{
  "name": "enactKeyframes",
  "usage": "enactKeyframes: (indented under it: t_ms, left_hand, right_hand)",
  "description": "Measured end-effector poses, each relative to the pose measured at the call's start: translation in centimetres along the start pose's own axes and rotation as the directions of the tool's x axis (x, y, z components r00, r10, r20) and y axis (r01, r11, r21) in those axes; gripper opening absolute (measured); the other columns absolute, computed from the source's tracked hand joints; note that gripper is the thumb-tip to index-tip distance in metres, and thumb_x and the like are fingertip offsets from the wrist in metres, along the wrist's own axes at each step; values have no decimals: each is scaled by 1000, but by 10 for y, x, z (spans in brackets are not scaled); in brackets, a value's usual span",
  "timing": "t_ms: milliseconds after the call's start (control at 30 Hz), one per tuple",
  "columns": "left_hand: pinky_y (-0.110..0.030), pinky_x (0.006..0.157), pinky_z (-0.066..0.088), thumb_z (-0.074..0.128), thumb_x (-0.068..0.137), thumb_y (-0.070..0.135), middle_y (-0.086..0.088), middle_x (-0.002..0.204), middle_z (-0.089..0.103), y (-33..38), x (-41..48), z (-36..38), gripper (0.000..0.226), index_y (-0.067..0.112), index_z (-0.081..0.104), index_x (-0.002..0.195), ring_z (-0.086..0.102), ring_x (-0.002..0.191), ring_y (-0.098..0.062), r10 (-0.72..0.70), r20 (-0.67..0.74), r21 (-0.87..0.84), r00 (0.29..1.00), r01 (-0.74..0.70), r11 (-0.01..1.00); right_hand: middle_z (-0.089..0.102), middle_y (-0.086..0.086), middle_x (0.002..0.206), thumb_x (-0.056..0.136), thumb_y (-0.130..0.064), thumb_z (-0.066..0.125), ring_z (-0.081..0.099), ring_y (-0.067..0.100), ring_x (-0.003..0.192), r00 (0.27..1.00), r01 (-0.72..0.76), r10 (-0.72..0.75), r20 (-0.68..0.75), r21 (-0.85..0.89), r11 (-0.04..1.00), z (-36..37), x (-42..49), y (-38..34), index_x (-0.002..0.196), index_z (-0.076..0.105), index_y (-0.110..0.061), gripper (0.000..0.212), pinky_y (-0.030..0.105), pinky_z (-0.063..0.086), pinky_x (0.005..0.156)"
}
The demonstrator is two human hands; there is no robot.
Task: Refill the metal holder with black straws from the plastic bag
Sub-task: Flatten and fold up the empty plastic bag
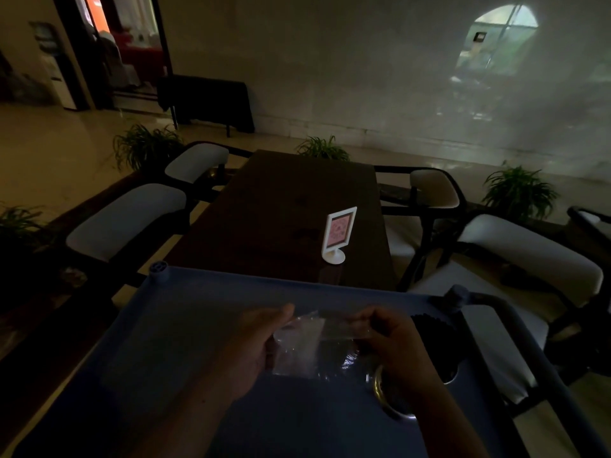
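The room is dim. A blue worktop with raised round posts at its far corners fills the lower part of the view, most of its left half bare. Beyond its far edge stands a dark wooden table carrying a small white sign stand. White-cushioned chairs line both sides of the table, close to its edges, and potted plants sit on the pale glossy floor behind them. A plain wall closes the far side, with a lit doorway at the upper left.

Over the worktop, the left hand and the right hand hold a clear plastic bag between them, the fingers of each pinching an upper corner and stretching its top edge. The bag hangs just above the blue surface; what it contains is too dark to make out. Below the right hand, near the worktop's right edge, a shiny metal holder shows its rim, and a bundle of black straws rises just beyond the right wrist.
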State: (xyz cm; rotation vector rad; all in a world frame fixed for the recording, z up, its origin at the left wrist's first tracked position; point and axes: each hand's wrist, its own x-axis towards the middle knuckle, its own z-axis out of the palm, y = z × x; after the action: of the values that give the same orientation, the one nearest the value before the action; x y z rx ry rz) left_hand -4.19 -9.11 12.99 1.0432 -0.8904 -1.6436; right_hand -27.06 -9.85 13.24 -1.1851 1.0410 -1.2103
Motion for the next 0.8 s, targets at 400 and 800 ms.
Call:
enactKeyframes:
  t_ms: [400, 800]
  left_hand:
    - [-43, 70, 47, 78, 70, 21, -15, 92, 65, -2, 0, 5, 25, 16, 68, 92, 59, 82, -32, 174, -75, -18, 982, -176, 984]
    - [-20, 65, 58, 74, 61, 35, 16, 114, 70, -30, -16, 7, 66, 54, 54, 121, 72, 98, -7, 262, -236, 182, 936, -222, 958]
  right_hand:
    - [69, 14, 97, 79, -30, 62, 68, 29, 89, 885, -426, 463, 51, 494, 758, 37, -28, 18, 101, 66, -11, 29, 46, 49, 82]
    - [65, 11, 132, 84, -35, 69, 61, 30, 123, 931, -357, 285, 230, 399, 844, 107, -49, 19, 133, 57, -17, 54, 50, 49, 101]
